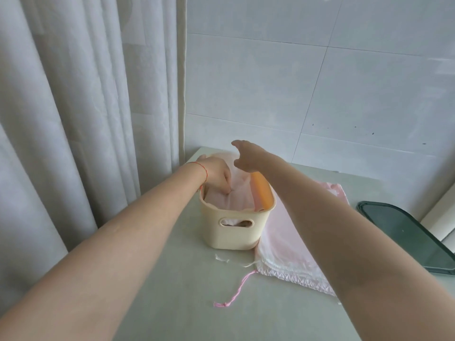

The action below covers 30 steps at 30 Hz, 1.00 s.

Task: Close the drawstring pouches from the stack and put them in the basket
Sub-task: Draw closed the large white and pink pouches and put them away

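Left fingers [227, 187]: curled down into the basket, pinching the pink pouch [240, 193] inside.
Right hand [246, 156]: hovering above the basket's far end — fingers loose, holding nothing.
Basket [234, 232]: cream, on the tabletop [172, 279], stuffed with pink fabric.
Stack of pouches [290, 249]: flat, just right of the basket — drawstring mouth nearest the camera, long axis running away.

Both forearms are bare, with no sleeves in view up to the frame's lower edge. The left hand [216, 172] wears a thin red string bracelet [202, 170] around the wrist. The right hand [247, 156] carries no jewellery or covering.
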Each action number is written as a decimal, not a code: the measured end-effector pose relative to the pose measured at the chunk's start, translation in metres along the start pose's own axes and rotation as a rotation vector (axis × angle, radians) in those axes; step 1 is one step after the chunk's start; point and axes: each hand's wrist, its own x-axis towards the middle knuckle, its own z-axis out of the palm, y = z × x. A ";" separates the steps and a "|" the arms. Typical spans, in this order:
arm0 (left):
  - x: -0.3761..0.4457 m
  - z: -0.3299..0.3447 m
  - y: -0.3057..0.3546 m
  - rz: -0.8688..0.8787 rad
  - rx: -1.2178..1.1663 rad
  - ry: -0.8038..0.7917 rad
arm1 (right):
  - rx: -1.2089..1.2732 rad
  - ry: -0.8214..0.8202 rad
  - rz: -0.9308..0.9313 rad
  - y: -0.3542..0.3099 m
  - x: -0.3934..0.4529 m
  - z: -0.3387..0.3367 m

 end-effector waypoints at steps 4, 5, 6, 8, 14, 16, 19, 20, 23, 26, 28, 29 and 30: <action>0.008 0.002 -0.008 0.013 -0.067 0.016 | -0.045 0.020 0.005 -0.002 0.023 0.011; 0.008 0.003 -0.010 0.010 -0.081 0.007 | -0.046 0.064 -0.005 -0.001 0.025 0.012; 0.007 0.002 -0.009 0.010 -0.084 0.004 | -0.063 0.117 -0.017 -0.002 0.025 0.012; 0.008 0.003 -0.008 0.007 -0.077 0.006 | -0.122 0.181 -0.049 -0.005 0.023 0.014; 0.002 0.015 -0.009 0.009 0.060 0.458 | -0.143 0.079 -0.113 -0.007 0.004 0.019; 0.000 0.016 -0.007 0.039 0.044 0.446 | -0.245 -0.055 -0.131 -0.010 -0.004 0.020; -0.003 0.012 -0.003 0.011 0.118 0.181 | -0.317 -0.257 -0.125 -0.014 -0.019 0.012; -0.005 0.010 -0.003 -0.015 0.132 0.081 | -0.258 -0.343 -0.101 -0.013 -0.024 0.006; -0.007 0.007 -0.005 -0.052 0.105 -0.080 | -0.211 -0.547 -0.061 -0.008 -0.039 0.000; -0.011 0.008 0.002 -0.066 0.126 -0.089 | -0.373 -0.490 -0.127 -0.012 -0.048 0.030; -0.010 0.014 0.003 -0.064 0.107 -0.022 | -0.344 -0.410 -0.166 -0.014 -0.049 0.044; -0.010 0.018 0.003 -0.071 0.087 0.016 | -0.332 -0.387 -0.172 -0.014 -0.048 0.046; -0.011 0.021 0.003 -0.083 0.076 0.046 | -0.333 -0.369 -0.173 -0.014 -0.048 0.045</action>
